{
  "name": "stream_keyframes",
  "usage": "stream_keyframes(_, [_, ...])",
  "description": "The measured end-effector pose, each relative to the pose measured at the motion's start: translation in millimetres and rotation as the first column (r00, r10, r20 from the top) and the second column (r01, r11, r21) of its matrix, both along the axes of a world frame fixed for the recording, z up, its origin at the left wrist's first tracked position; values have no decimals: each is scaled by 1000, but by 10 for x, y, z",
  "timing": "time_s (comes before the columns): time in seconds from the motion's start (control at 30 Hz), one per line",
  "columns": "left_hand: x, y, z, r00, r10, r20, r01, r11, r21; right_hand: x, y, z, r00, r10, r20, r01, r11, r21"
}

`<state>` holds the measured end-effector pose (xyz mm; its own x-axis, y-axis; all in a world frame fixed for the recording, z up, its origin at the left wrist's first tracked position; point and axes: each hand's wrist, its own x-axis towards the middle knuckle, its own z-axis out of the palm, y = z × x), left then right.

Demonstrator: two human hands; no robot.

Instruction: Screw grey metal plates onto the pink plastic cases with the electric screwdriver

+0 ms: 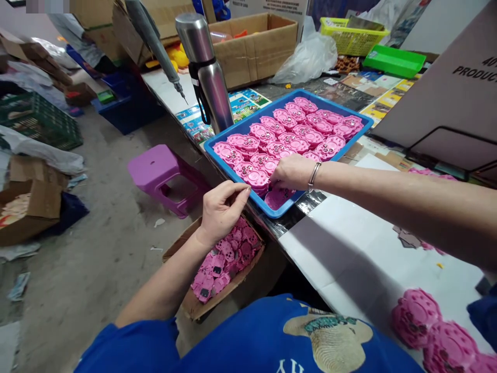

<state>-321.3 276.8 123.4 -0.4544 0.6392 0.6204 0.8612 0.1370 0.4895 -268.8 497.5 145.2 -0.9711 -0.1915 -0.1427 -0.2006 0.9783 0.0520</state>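
A blue tray (285,210) on the table holds stacked rows of pink plastic parts (254,175), scalloped round the edge and with small dark fittings on many. My right hand (292,172), with a bangle at its wrist, reaches into the near end of the tray. Its fingers curl down among the pink parts, and whatever they grip is hidden. Just outside the tray's near left corner is my left hand (223,211). Thumb and forefinger are pinched together there; anything between them is too small to make out.
Below my left arm stands a cardboard box (202,305) of loose pink parts. A steel flask (217,93) rises behind the tray, with a hanging electric screwdriver (159,46) nearby. A purple stool (155,166) is on the floor. More pink parts (417,316) lie at the right.
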Motion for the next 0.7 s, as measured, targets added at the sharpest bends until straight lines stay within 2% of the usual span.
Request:
stream_keyframes(0.1, [-9, -1, -12, 1000, -11, -3, 11, 1000, 16, 7, -25, 46, 1000, -7, 22, 5, 997, 72])
stream_keyframes(0.2, [-11, -1, -15, 1000, -8, -12, 8, 1000, 13, 16, -35, 64, 1000, 24, 18, -26, 996, 88])
stream_keyframes(0.47, [-5, -12, -8, 1000, 13, -4, -13, 1000, 2, 40, 14, 88, 997, 64, -33, -62, 996, 58])
stream_keyframes(0.7, [33, -27, 20, 999, 36, -2, -36, 999, 33, 18, 61, 298, 995, -2, -100, 0, 1000, -18])
